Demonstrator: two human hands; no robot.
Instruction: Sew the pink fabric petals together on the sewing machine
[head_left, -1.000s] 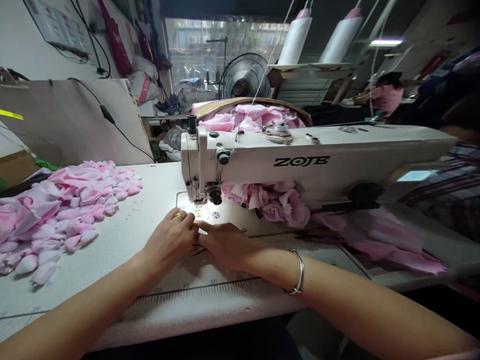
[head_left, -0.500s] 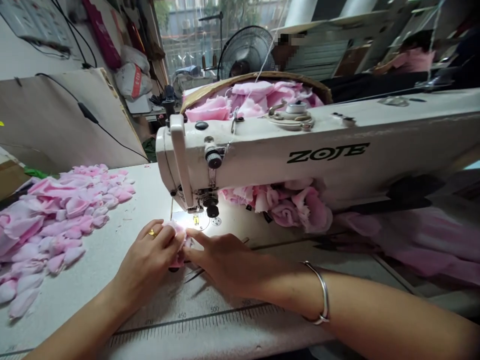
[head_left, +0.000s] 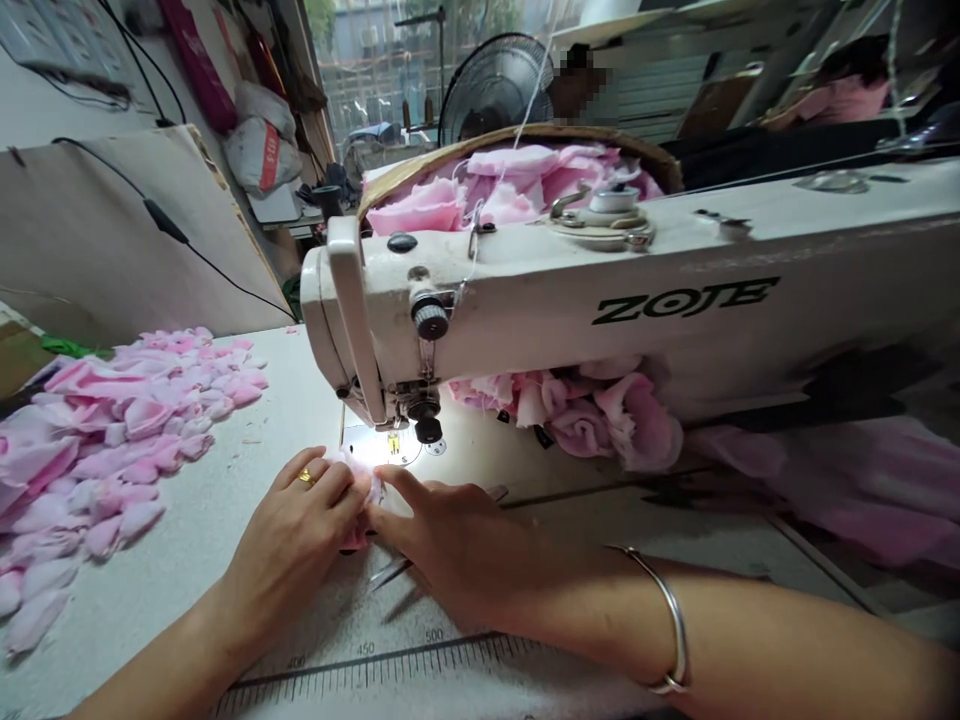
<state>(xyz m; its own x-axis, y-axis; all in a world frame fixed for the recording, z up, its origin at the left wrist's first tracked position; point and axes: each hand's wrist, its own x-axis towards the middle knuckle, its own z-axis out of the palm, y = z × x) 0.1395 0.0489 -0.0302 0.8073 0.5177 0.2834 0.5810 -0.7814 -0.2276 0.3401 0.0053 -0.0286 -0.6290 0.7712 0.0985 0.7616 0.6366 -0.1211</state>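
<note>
Left hand (head_left: 292, 540) and right hand (head_left: 457, 545) pinch a pink fabric piece (head_left: 358, 490) on the worktop (head_left: 187, 530) just near the needle of the "ZOJE" sewing machine (head_left: 600, 300), far basket (head_left: 525, 150) full of pink fabric.

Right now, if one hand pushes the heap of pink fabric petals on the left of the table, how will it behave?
The pink fabric petals would probably scatter rather than slide as one body: they lie as many loose small pieces. They look thin and soft, so likely floppy and very light. On the flat table they seem unlikely to roll, though the fan behind might disturb them.
</note>
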